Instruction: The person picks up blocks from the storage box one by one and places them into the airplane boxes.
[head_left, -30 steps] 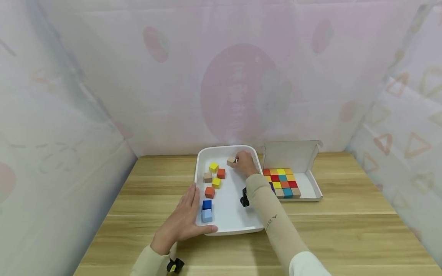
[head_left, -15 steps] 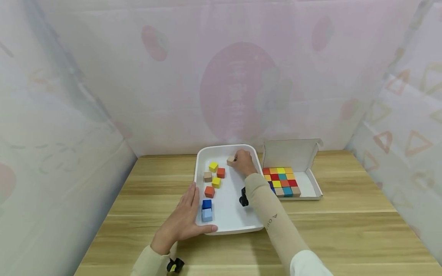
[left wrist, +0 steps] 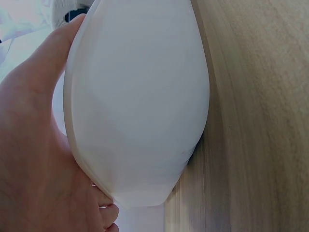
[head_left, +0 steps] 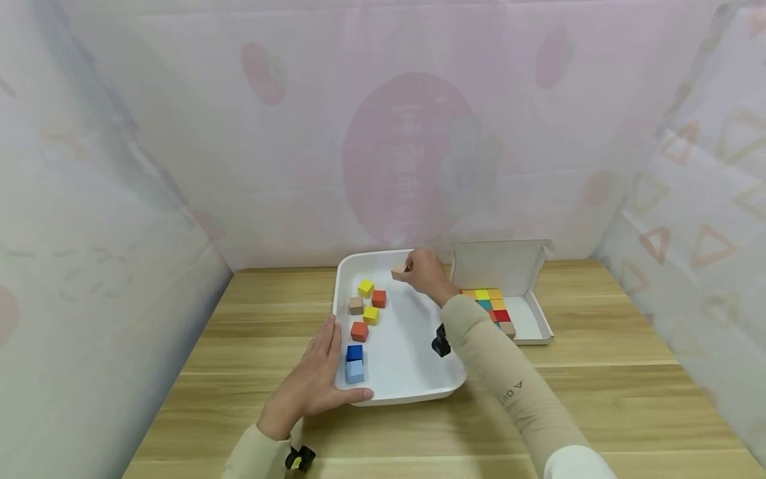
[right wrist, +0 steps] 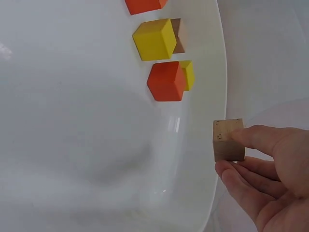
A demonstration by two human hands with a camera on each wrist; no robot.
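The left hand (head_left: pixel 311 386) lies flat with straight fingers against the near-left rim of the white tray (head_left: pixel 419 386), seemingly to steady it on the tabletop (head_left: pixel 598 399). The right hand (head_left: pixel 427 273) pinches a tan cube (head_left: pixel 399 270) above the tray's far edge. No writing is readable.

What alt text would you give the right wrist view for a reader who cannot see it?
The right hand pinches a plain wooden cube between thumb and fingers, held just past the rim of a white tray. Inside the tray, near the top of the picture, lie a yellow cube and an orange cube, with more cubes partly hidden behind them.
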